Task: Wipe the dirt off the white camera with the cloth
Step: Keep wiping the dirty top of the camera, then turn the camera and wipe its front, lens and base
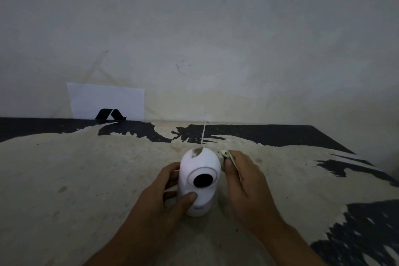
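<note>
A white camera (199, 179) with a round black lens stands upright on the worn table (86, 168), just below the middle of the view. A brown smear of dirt (196, 152) marks its top. My left hand (166, 198) grips the camera's lower left side, thumb across the front of its base. My right hand (241, 177) holds a small crumpled pale cloth (224, 154) pressed against the camera's upper right side. Most of the cloth is hidden inside my fingers.
A thin white cable (204, 131) runs from behind the camera toward the wall. A white sheet of paper (105, 99) with a black logo leans on the wall at the back left. The table's right edge (336, 140) slants away at the right.
</note>
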`<state>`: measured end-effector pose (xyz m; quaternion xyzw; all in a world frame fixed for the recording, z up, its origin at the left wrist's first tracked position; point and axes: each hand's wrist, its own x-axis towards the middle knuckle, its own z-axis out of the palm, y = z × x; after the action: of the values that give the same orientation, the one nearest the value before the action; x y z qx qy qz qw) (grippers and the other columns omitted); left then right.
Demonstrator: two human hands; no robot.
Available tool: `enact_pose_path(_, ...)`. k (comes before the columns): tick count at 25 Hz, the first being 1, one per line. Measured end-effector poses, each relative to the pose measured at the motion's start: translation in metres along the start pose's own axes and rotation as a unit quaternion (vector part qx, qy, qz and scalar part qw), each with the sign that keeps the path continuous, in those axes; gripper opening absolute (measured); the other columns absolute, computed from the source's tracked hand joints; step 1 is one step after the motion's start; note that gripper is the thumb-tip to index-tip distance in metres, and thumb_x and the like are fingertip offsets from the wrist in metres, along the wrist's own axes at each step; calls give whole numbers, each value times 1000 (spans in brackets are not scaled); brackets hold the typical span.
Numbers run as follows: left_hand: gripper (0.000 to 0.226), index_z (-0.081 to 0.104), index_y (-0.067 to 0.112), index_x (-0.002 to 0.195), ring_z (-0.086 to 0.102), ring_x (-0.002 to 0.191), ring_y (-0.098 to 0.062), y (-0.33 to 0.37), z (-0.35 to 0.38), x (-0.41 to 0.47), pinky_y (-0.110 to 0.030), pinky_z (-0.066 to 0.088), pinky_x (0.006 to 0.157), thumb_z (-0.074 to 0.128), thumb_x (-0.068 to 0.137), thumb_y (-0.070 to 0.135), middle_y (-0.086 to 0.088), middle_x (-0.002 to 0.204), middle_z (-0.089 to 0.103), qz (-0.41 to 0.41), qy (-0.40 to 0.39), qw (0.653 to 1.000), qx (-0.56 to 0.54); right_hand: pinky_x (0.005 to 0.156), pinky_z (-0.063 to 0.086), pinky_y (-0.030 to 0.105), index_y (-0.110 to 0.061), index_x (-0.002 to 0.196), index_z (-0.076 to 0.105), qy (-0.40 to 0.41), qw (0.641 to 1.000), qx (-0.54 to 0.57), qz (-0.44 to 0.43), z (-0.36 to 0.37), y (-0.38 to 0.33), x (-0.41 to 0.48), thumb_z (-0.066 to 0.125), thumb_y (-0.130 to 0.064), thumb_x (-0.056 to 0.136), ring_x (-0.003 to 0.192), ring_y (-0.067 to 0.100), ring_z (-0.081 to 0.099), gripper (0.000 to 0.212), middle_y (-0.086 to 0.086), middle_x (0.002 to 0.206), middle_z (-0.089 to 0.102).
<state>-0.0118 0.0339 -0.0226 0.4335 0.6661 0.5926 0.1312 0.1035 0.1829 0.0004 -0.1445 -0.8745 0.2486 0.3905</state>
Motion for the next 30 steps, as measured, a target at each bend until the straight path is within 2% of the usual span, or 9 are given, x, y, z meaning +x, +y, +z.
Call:
enact_pose_path(4, 52, 42, 49, 115, 52, 105, 13, -1, 0, 0, -5, 46, 78, 65, 69, 45, 28, 115, 57, 4, 1, 1000, -11, 83, 51, 23, -24, 111, 62, 42, 997, 8, -59, -11, 2, -2, 44, -27, 98, 97, 4, 62, 22, -11, 103, 67)
enact_pose_path(6, 53, 40, 52, 114, 53, 105, 11, -1, -1, 0, -7, 47, 78, 64, 67, 48, 30, 113, 56, -5, -2, 1000, -5, 77, 50, 14, -17, 109, 65, 22, 997, 13, -76, -12, 3, -3, 48, -23, 96, 90, -1, 63, 23, -7, 98, 70)
enact_pose_path(8, 52, 40, 55, 111, 53, 104, 12, -1, -1, 0, -6, 47, 75, 63, 65, 50, 37, 109, 56, -9, -4, 1000, -10, 56, 45, 20, -17, 88, 66, -21, 998, -1, -62, -11, 4, -6, 49, -23, 93, 61, 2, 55, 19, -4, 71, 65)
enact_pose_path(10, 53, 40, 56, 110, 52, 104, 14, -1, -1, 0, -4, 46, 74, 64, 63, 51, 39, 107, 56, -6, -5, 1000, -16, 49, 41, 30, -15, 74, 64, -15, 997, -26, -70, -14, 6, -7, 51, -27, 87, 50, 11, 49, 22, 0, 59, 60)
enact_pose_path(14, 55, 41, 56, 112, 51, 105, 15, -3, -1, 0, -2, 45, 74, 62, 62, 55, 39, 110, 56, -4, -3, 1000, -14, 54, 49, 28, -13, 88, 72, 67, 990, -41, -116, -16, 4, -5, 56, -25, 87, 57, 14, 58, 19, 1, 69, 69)
enact_pose_path(20, 54, 39, 59, 110, 50, 102, 19, -2, 0, 1, -1, 45, 72, 64, 63, 53, 50, 106, 50, 1, -3, 1000, -7, 44, 43, 38, -14, 62, 61, -39, 986, -131, -94, -14, 5, -14, 57, -31, 80, 42, 18, 44, 25, 1, 48, 55)
enact_pose_path(24, 53, 39, 61, 108, 50, 100, 21, -1, 0, 1, 1, 44, 69, 63, 62, 56, 51, 103, 50, -1, -4, 1000, 2, 46, 45, 36, -15, 71, 68, -11, 991, -98, -95, -19, 7, -8, 57, -31, 83, 45, 17, 49, 23, 0, 54, 61)
enact_pose_path(28, 53, 38, 58, 108, 48, 97, 25, 0, -1, 1, 3, 42, 67, 62, 60, 56, 38, 104, 53, -8, 5, 1000, 17, 43, 42, 29, -19, 60, 62, -89, 979, -134, -122, -18, 5, -13, 57, -36, 78, 41, 14, 44, 25, -2, 47, 57)
enact_pose_path(30, 53, 38, 56, 108, 48, 97, 25, 1, -1, 0, 2, 42, 67, 62, 61, 54, 37, 104, 53, -11, 1, 1000, 22, 41, 41, 31, -17, 60, 62, -78, 992, -50, -85, -22, 5, -10, 58, -31, 76, 39, 15, 45, 22, -2, 47, 56)
